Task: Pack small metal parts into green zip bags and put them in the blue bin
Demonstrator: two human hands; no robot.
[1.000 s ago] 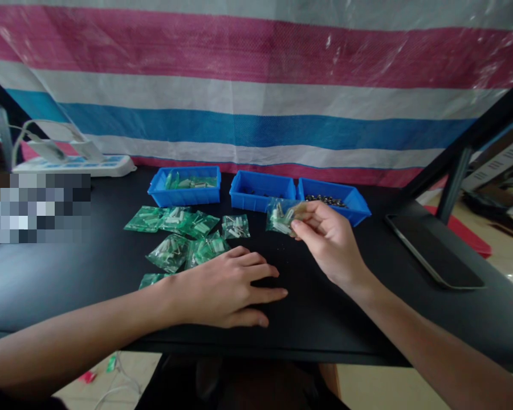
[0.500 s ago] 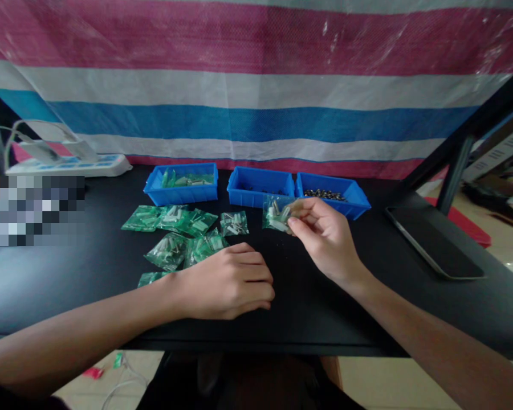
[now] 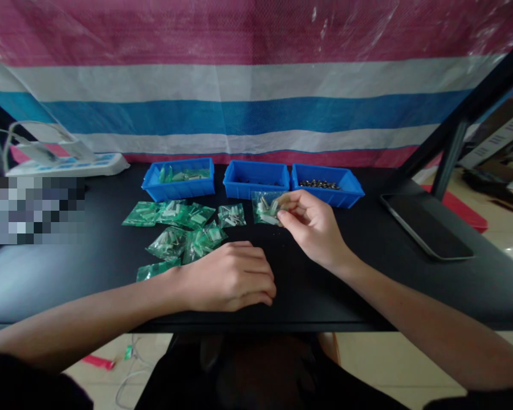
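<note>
My right hand (image 3: 314,228) pinches the right edge of a small clear bag (image 3: 265,208) of pale plugs and screws, just in front of the middle blue bin (image 3: 256,188). My left hand (image 3: 235,277) rests on the black table with its fingers curled; what they hold, if anything, is hidden. Beyond it lies another small bag (image 3: 231,216). Several green-tinted bags (image 3: 167,243) of similar parts are grouped to the left, some overlapping. The left blue bin (image 3: 178,189) contains bags, and the right blue bin (image 3: 345,197) contains small metal parts.
A dark phone (image 3: 425,226) lies on the table (image 3: 350,302) at the right, near a black metal frame (image 3: 448,154). At the back left is a white power strip (image 3: 106,164) with cables. A striped sheet (image 3: 239,114) hangs behind the bins.
The bag in my right hand has moved slightly left, toward the small bag beside it. My left hand has kept its curled pose. The camera view has shifted a little.
</note>
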